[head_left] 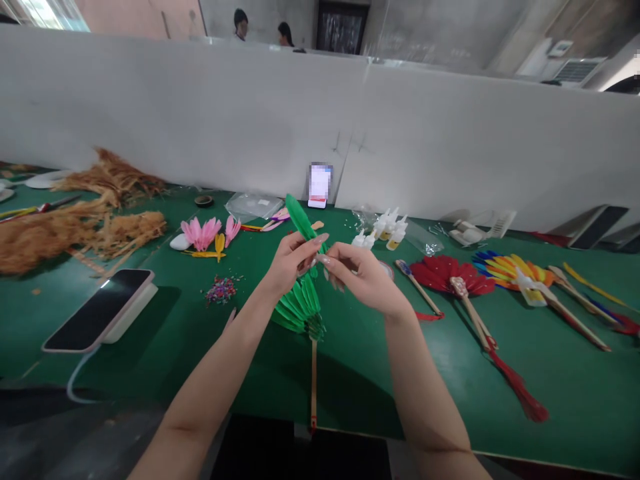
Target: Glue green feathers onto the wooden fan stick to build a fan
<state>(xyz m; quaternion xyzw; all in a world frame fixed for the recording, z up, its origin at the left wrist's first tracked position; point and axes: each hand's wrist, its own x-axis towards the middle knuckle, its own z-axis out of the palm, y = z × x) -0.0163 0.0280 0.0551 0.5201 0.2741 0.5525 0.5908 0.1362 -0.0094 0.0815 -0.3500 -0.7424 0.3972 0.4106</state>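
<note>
A green-topped bench (pixel 360 373) set against a white partition (pixel 240 113). The left hand (pixel 295 260) pinches a green feather (pixel 299 215) between thumb and fingers, above the middle of the bench; the feather's tip points toward the far edge. The right hand (pixel 357 275) is narrowed, thumb and fingers drawn together just beside the left fingertips; whether it grips anything cannot be told. Below the hands lies a green feather fan (pixel 300 310), its wooden handle (pixel 314 380) running to the near edge. Toward the left edge: small beads (pixel 221 291), pink feathers (pixel 201 233) and a dark-screened phone (pixel 100 310). Toward the right edge: a red fan (pixel 453 277) and a multicoloured fan (pixel 540 272). Small bottles (pixel 397 235) stand nearer the far edge.
</note>
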